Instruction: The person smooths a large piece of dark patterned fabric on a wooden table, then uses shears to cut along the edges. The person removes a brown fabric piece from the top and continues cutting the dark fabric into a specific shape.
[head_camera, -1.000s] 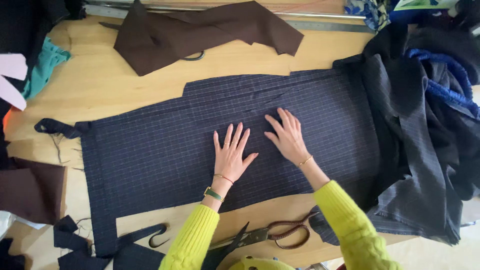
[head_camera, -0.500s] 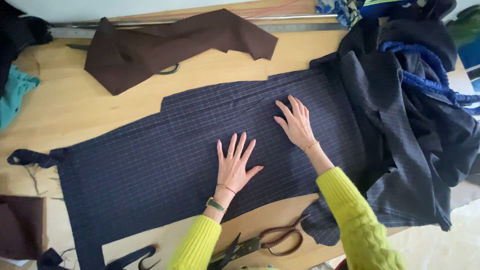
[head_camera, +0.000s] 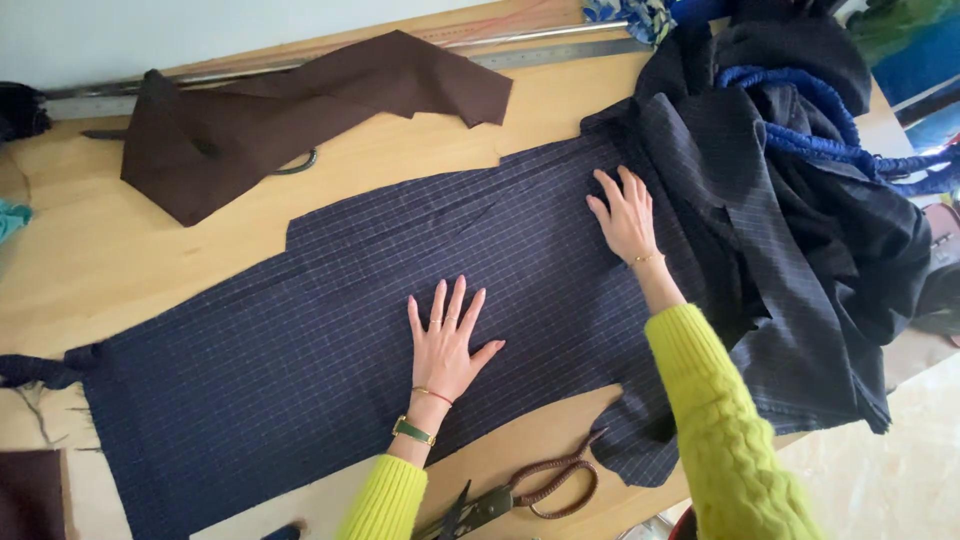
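Note:
A large piece of dark navy pinstriped cloth (head_camera: 300, 340) lies spread flat on a wooden table (head_camera: 120, 250). My left hand (head_camera: 446, 340) rests flat on the middle of it, fingers spread, with a green watch on the wrist. My right hand (head_camera: 625, 215) lies flat further right on the same cloth, fingers together, close to where the cloth bunches into a dark heap (head_camera: 800, 230). Both arms wear yellow knitted sleeves. Neither hand holds anything.
A brown piece of cloth (head_camera: 300, 110) lies at the back of the table. A long metal ruler (head_camera: 560, 45) runs along the far edge. Large scissors (head_camera: 520, 495) lie at the near edge below my left hand. A blue cord (head_camera: 820, 145) sits in the heap.
My right hand has slid to the right across the navy cloth, away from my left hand. The left hand stays flat in about the same place on the cloth. The view has shifted.

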